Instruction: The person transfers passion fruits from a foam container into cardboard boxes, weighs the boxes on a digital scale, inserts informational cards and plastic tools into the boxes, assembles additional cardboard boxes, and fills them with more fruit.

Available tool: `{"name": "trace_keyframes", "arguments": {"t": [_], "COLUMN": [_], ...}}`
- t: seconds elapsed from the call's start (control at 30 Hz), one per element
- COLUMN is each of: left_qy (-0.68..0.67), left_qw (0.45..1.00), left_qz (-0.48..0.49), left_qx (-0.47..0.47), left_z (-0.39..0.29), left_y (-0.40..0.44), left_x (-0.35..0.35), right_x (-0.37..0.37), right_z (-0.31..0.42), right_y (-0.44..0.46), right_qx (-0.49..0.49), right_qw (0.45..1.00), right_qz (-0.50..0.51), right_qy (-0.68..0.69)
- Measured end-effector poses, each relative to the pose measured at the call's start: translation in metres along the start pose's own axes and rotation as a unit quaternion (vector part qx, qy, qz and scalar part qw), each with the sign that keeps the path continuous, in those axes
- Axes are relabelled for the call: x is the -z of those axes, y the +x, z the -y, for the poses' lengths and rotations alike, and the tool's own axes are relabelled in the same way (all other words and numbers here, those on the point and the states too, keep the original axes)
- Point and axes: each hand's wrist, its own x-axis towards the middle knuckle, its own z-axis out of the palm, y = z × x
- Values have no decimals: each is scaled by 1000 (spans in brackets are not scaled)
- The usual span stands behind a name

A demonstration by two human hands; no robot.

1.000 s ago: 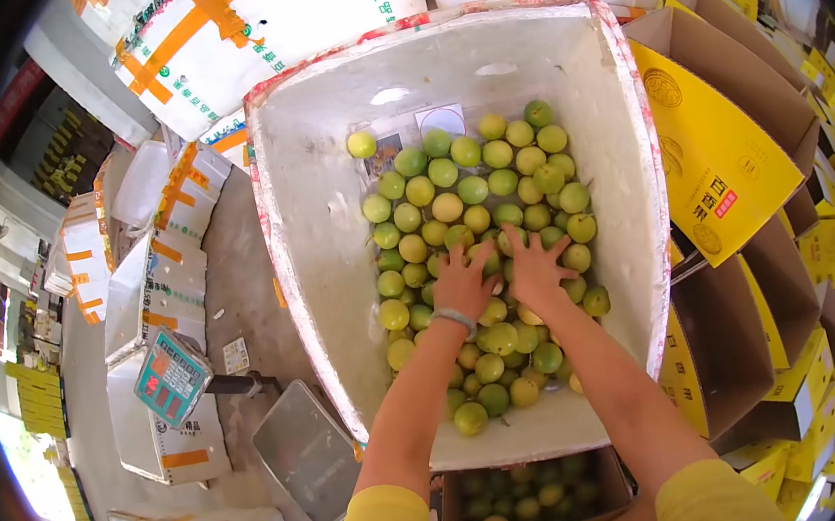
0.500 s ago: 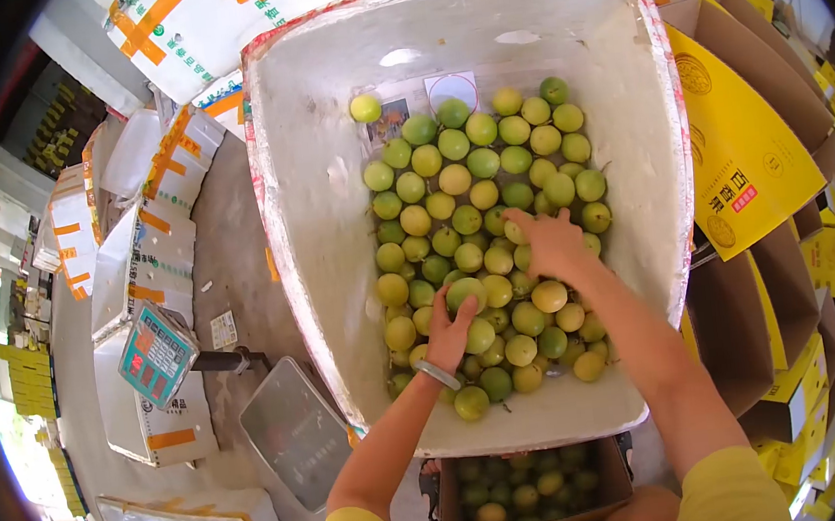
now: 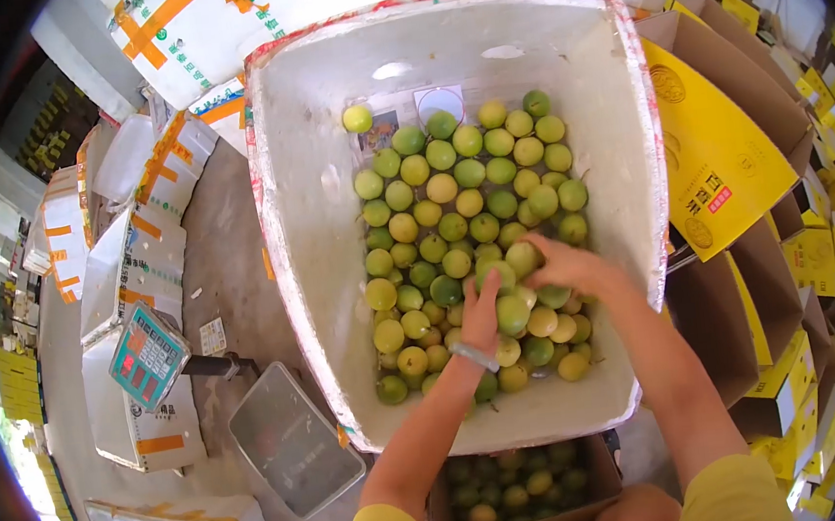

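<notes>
A large white foam box (image 3: 307, 100) holds a layer of round green and yellow fruit (image 3: 441, 189). My left hand (image 3: 481, 323), with a band at the wrist, is right of the box's middle, its fingers curled round green fruit (image 3: 513, 314). Close beside it on the right, my right hand (image 3: 564, 264) grips a green fruit (image 3: 522, 257) between thumb and fingers. The two hands are near each other above the layer, and parts of their fingers are hidden by the fruit. A single fruit (image 3: 357, 119) lies apart at the far left corner.
Below the foam box is a cardboard box (image 3: 612, 488) with more fruit. On the left stand a scale display (image 3: 146, 357), its platform (image 3: 294, 441) and white foam boxes (image 3: 137, 267). Yellow cartons (image 3: 719, 151) are stacked on the right. Other foam boxes (image 3: 292, 1) stand behind.
My left hand has moved right and up with fruit in it, close to my right hand. My right hand has shifted slightly down and now grips a fruit. The view has shifted a little.
</notes>
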Motion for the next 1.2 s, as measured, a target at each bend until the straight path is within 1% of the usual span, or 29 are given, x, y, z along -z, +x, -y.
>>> {"name": "trace_keyframes", "arguments": {"t": [0.03,0.07,0.1,0.17,0.23,0.3,0.33,0.37,0.4,0.43,0.47,0.5,0.53,0.57,0.6,0.63,0.67,0.7,0.77,0.8,0.83,0.87,0.93,1.0,1.07,1.1,1.17,1.2], "left_qy": [-5,14,32,-9,-5,31,252,458,575,672,713,747,769,758,785,726,746,764,817,849,878,864,842,797,705,686,633,612], "left_qw": [1000,1000,999,1000,993,985,945,853,743,607,568,593,611,638,614,668,636,601,568,523,477,492,514,570,670,687,736,751], "left_qz": [-8,4,14,14,31,71,151,219,305,381,399,290,175,111,55,34,15,-4,17,6,-4,-29,-26,-8,-11,-6,22,49], "left_qx": [-19,-18,-18,27,114,156,142,120,155,186,100,84,68,-77,-50,-162,-199,-235,-99,-70,-38,-100,-162,-201,-233,-240,-241,-241], "left_z": [-10,-5,1,-11,-27,-27,-19,-22,-27,-42,-57,-63,-64,-58,-75,-68,-62,-57,-52,-47,-44,-36,-27,-42,-57,-61,-53,-48], "left_y": [-19,-30,-41,-97,-157,-203,-212,-216,-216,-212,-201,-186,-171,-142,-117,-81,-49,-21,16,27,32,36,45,27,-20,-48,-113,-150], "left_x": [-10,-1,11,12,19,30,50,60,68,62,50,38,29,40,19,35,45,49,42,36,31,38,58,53,38,35,38,35], "right_x": [-9,-20,-27,-48,-72,-94,-87,-74,-61,-54,-47,-35,-26,-20,-14,-10,-7,-5,-1,-4,-7,-12,-15,-24,-30,-32,-39,-42], "right_z": [-6,-26,-22,-22,-21,-31,-23,-13,-4,-15,-26,-14,-10,-8,-5,-4,-4,-5,-8,-12,-15,-16,-16,-17,3,5,-10,-26], "right_y": [-14,-26,-47,-93,-132,-156,-157,-153,-147,-122,-90,-71,-51,-31,-15,-2,5,8,13,14,13,9,9,-5,-54,-80,-120,-133], "right_qx": [-34,116,10,72,78,199,201,202,200,218,228,76,47,20,24,1,-23,-23,-51,-58,-26,4,59,189,222,220,224,214], "right_qw": [996,990,988,975,962,952,952,956,945,967,954,951,935,915,916,920,924,924,921,923,913,904,909,882,923,943,967,973], "right_qz": [6,-1,51,81,150,211,211,208,202,18,-169,-254,-308,-361,-360,-356,-353,-352,-330,-324,-347,-366,-389,-412,-309,-243,-90,-48], "right_qy": [77,81,147,195,214,97,95,-34,-161,-129,-94,-159,-170,-179,-178,-162,-146,-145,-200,-201,-213,-222,-136,-127,-55,-53,74,63]}}
